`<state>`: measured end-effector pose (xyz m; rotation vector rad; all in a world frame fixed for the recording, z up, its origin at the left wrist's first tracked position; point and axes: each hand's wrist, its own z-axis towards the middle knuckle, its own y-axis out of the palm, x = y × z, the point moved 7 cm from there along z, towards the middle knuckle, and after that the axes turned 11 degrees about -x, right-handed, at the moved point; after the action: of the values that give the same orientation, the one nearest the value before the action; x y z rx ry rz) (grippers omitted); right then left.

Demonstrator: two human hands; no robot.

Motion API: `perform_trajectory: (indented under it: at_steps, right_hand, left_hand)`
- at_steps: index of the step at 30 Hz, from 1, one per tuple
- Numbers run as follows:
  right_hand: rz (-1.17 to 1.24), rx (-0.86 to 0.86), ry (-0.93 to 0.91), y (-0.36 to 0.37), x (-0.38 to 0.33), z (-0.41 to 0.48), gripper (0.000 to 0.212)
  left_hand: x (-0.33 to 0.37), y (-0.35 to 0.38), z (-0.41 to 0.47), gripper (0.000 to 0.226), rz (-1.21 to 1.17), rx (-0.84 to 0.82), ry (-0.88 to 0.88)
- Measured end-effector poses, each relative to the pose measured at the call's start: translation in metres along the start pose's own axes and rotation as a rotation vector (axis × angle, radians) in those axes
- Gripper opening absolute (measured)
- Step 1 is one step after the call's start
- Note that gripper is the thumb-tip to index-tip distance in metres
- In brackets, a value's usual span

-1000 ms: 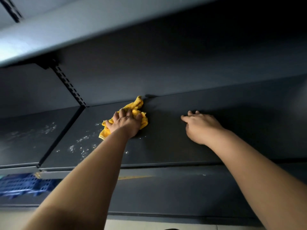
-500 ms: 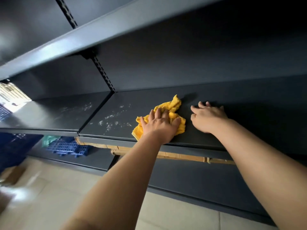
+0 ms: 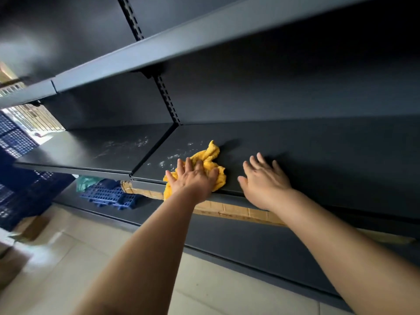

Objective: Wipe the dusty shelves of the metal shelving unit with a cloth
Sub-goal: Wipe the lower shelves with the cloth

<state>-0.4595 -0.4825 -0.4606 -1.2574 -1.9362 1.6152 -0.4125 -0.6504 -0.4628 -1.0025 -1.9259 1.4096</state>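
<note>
A crumpled yellow cloth (image 3: pixel 210 159) lies on the dark metal shelf (image 3: pixel 318 153), its lower corner hanging over the front edge. My left hand (image 3: pixel 193 178) presses flat on the cloth with fingers spread. My right hand (image 3: pixel 263 180) rests palm down on the bare shelf just right of the cloth, fingers apart and holding nothing. White dust specks (image 3: pixel 172 156) lie on the shelf just left of the cloth. More dust (image 3: pixel 127 145) marks the neighbouring shelf panel (image 3: pixel 75 155) to the left.
Another shelf (image 3: pixel 159 50) hangs overhead, and a slotted upright (image 3: pixel 167 98) runs up the back panel. Below the wiped shelf lie cardboard (image 3: pixel 236 211), a blue plastic pallet (image 3: pixel 109 196) and a green bag (image 3: pixel 85 181). Blue crates (image 3: pixel 16 155) stand at the left on the tiled floor (image 3: pixel 68 258).
My left hand has drawn the cloth toward the shelf's front edge, so its corner now hangs over. My right hand now lies close beside the cloth. The view has swung left and down.
</note>
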Motion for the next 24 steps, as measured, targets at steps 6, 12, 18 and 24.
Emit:
perform_trajectory:
  at_steps: [6, 12, 18, 24]
  right_hand:
    - [-0.009, -0.025, -0.020, 0.009, -0.052, 0.032, 0.062]
    - [-0.014, -0.013, 0.020, 0.009, -0.073, 0.056, 0.063]
    - [-0.008, -0.007, 0.039, 0.004, -0.083, 0.079, 0.061]
    - [-0.017, -0.002, 0.055, 0.001, -0.098, 0.101, 0.060]
  left_hand:
    - [-0.066, -0.010, 0.033, 0.081, 0.014, -0.014, -0.083]
    - [-0.108, -0.019, 0.061, 0.088, 0.018, -0.013, -0.137]
    - [-0.120, -0.029, 0.094, 0.090, 0.023, 0.011, -0.086]
    - [-0.104, -0.036, 0.124, 0.090, 0.069, 0.041, 0.084]
